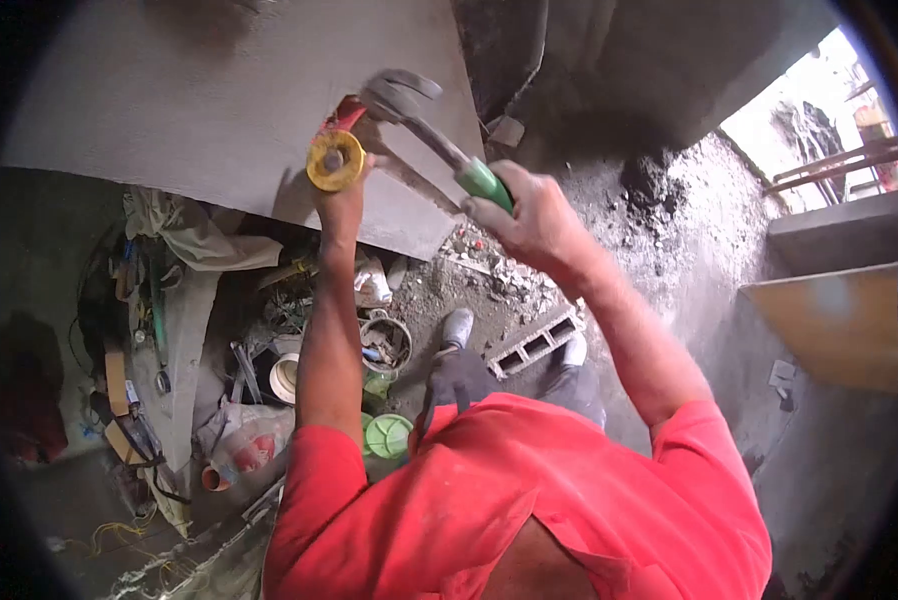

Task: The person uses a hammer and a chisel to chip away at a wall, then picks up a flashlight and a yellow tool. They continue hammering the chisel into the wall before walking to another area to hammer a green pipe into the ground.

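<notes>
My right hand [534, 215] is wrapped round the green grip of a claw hammer [482, 182]. The hammer's metal head is raised close to the wall, just right of a chisel with a round yellow hand guard [333, 162]. Behind that guard, my left hand [342, 208] is closed on the chisel, its fingers mostly hidden. The chisel's struck end shows in the middle of the guard, and a red part [347, 112] shows beyond it. Both tools are in front of the grey plastered wall [209, 110]. The hammer head appears apart from the chisel.
Between my feet lies a hollow concrete block [535, 342], with rubble [499, 280] around it. A bucket [385, 343] and a green lid [388, 436] are at the left, beside piled bags and tools. A wooden board [829, 325] is at the right.
</notes>
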Demonstrator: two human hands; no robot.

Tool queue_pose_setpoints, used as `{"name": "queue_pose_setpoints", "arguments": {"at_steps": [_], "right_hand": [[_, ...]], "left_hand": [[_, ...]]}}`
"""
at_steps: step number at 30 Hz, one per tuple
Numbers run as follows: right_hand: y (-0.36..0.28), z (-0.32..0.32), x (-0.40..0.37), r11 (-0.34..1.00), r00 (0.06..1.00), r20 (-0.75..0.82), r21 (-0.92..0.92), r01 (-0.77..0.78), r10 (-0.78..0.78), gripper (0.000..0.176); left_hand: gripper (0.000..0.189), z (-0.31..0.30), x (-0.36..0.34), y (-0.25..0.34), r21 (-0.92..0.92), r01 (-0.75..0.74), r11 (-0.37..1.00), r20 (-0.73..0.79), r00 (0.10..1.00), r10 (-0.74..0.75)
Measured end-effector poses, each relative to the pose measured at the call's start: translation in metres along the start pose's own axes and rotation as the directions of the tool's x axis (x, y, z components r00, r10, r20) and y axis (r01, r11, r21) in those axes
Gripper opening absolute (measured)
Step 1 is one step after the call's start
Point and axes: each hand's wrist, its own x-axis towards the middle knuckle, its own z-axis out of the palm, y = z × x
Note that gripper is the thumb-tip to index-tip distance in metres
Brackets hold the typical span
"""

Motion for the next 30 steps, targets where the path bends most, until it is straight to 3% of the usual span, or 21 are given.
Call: {"name": "queue_pose_setpoints", "arguments": {"at_steps": [2,3,8,10,11,13,16,17,18,20,21,24,26,28,30], "right_hand": [[-0.001,-0.014,-0.003,0.992,0.995,0.026,0.08,0.098,-0.101,0.036],[0.003,-0.021,-0.006,0.993,0.993,0.026,0.04,0.115,-0.116,0.035],[0.014,-0.042,-0.017,0.999,0.996,0.083,-0.045,-0.018,0.021,0.037],[0.021,-0.04,-0.013,0.993,0.995,-0.007,-0.065,0.099,-0.1,0.037],[0.008,-0.043,-0.012,0.996,0.997,0.008,-0.054,0.074,-0.074,0.037],[-0.011,-0.045,-0.006,0.987,0.989,0.004,-0.061,0.147,-0.147,0.036],[-0.036,-0.049,0.007,0.961,0.966,-0.03,-0.11,0.254,-0.259,0.034],[-0.041,-0.048,0.009,0.948,0.952,-0.027,-0.111,0.299,-0.304,0.033],[-0.045,-0.046,0.009,0.933,0.938,-0.016,-0.106,0.343,-0.347,0.033],[-0.051,-0.04,0.015,0.929,0.932,-0.006,-0.084,0.361,-0.363,0.033],[-0.052,-0.037,0.017,0.931,0.932,-0.012,-0.066,0.36,-0.362,0.033],[-0.054,-0.03,0.018,0.926,0.928,-0.003,-0.072,0.372,-0.373,0.033],[-0.055,-0.026,0.021,0.916,0.92,-0.002,-0.096,0.39,-0.392,0.033],[-0.049,-0.023,0.02,0.881,0.891,0.013,-0.145,0.45,-0.454,0.033],[-0.034,-0.013,0.024,0.892,0.9,0.022,-0.122,0.435,-0.435,0.034]], "left_hand": [[0.031,0.008,0.007,-0.008,0.136,-0.06,0.989,-0.009,0.998,0.061],[0.031,0.011,0.013,-0.012,0.099,-0.199,0.975,-0.029,0.979,0.203],[0.033,0.011,0.015,0.007,0.148,-0.149,0.978,-0.032,0.987,0.155],[0.035,0.018,0.019,-0.003,0.154,-0.278,0.948,-0.204,0.93,0.306],[0.035,0.019,0.017,-0.002,0.152,-0.274,0.95,-0.21,0.93,0.302],[0.038,0.022,0.015,0.002,0.009,-0.12,0.993,-0.181,0.976,0.119],[0.038,0.024,0.018,0.004,0.072,-0.049,0.996,-0.196,0.979,0.062],[0.036,0.018,0.008,0.045,-0.04,-0.076,0.996,-0.165,0.984,0.069],[0.036,0.022,0.005,0.032,-0.041,-0.057,0.998,-0.175,0.983,0.049],[0.03,0.029,0.016,0.004,0.049,-0.217,0.975,-0.332,0.917,0.22],[0.029,0.022,0.005,0.04,-0.053,-0.103,0.993,-0.265,0.961,0.086],[0.03,0.024,0.004,0.036,-0.027,-0.149,0.989,-0.312,0.941,0.133],[0.031,0.025,0.006,0.028,0.063,-0.147,0.987,-0.321,0.934,0.16],[0.031,0.028,0.009,0.008,0.559,-0.302,0.772,-0.23,0.838,0.494],[0.035,0.03,0.001,0.014,0.523,-0.259,0.812,-0.281,0.847,0.452]]}}
